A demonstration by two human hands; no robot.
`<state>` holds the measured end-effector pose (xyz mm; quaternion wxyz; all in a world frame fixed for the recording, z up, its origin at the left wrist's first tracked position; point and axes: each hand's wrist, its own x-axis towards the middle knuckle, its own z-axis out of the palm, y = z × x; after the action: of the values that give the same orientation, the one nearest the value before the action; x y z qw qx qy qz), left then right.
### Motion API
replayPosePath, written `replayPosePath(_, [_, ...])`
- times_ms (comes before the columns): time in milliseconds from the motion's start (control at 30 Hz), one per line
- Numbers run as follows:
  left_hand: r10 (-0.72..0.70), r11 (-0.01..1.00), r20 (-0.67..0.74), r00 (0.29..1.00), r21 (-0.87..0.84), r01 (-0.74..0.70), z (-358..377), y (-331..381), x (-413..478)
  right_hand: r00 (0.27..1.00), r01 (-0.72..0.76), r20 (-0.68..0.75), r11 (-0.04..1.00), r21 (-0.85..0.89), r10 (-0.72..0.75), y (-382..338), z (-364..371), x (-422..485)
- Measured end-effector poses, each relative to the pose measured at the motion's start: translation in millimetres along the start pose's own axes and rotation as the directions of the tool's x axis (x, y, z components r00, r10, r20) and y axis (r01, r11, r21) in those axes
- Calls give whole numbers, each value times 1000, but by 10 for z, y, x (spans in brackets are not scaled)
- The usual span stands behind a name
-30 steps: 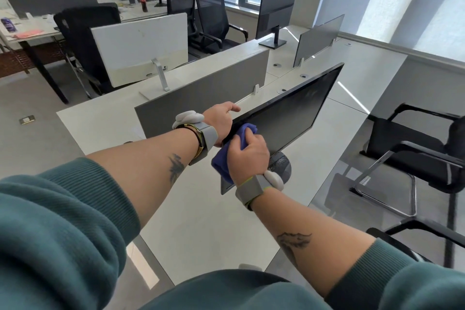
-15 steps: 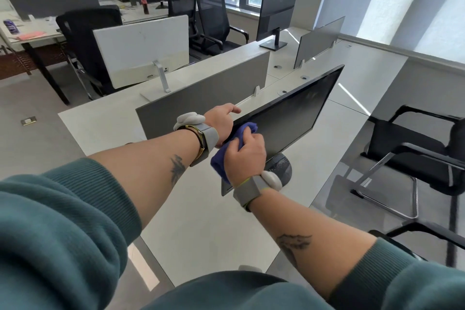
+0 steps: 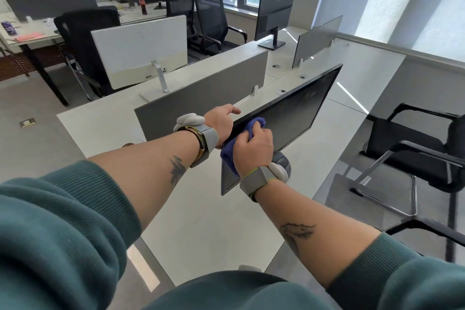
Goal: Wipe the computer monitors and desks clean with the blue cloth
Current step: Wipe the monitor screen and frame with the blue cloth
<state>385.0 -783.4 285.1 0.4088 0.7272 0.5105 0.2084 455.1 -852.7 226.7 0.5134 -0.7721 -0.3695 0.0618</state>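
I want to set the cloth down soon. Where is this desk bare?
Bare desk lies between the forearms, below the monitor, and right of its screen toward the chair. Crowded: the monitor's near corner, where the left hand, right hand and blue cloth meet.

Pale grey table (image 3: 206, 229), bearing: black monitor (image 3: 299, 118) on round base (image 3: 283, 162); grey divider panel (image 3: 201, 93); white-backed monitor (image 3: 141, 48); cable grommets (image 3: 276, 66).

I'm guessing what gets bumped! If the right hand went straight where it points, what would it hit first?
Likely the monitor: the right hand presses the cloth right on it, with nothing else between.
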Motion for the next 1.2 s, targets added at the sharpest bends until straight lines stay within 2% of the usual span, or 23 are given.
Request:
replayPosePath(167, [-2, 999, -17, 1000, 32, 2, -14, -35, -5, 990, 120, 84, 991, -55, -115, 31, 96, -280])
replayPosePath(300, [-4, 1000, -10, 1000, 19, 4, -20, -24, -7, 993, 26, 115, 994, -106, -14, 27, 38, -138])
replayPosePath(467, [-8, 1000, -10, 1000, 29, 9, 10, -21, -18, 999, -24, 32, 999, -49, 25, 25, -87, 127])
replayPosePath(667, [2, 999, -47, 999, 38, 0, 2, -38, 10, 983, 161, 88, 987, -8, -159, 56, 108, -339])
replayPosePath(733, [-7, 999, -42, 999, 33, 9, -3, -46, 5, 986, 124, 117, 992, -30, -119, 114, 137, -372])
replayPosePath(833, [-9, 1000, -22, 1000, 17, 10, 9, -45, -4, 985, -32, 168, 994, -101, 49, 169, 96, -256])
replayPosePath(867, [-5, 1000, -19, 1000, 17, 6, 10, -41, -3, 985, -39, 161, 995, -89, 53, 160, 73, -224])
replayPosePath(967, [9, 999, -30, 1000, 31, -8, 6, -44, 20, 995, 72, 60, 996, 48, -75, 14, 37, -235])
replayPosePath(1033, [17, 999, -39, 999, 29, -16, 19, -45, 34, 996, 70, 45, 990, 124, -76, -100, 40, -335])
replayPosePath(1200, [-12, 1000, -26, 1000, -4, 12, -31, -51, 17, 965, -45, 259, 998, 48, 32, -56, 73, -530])
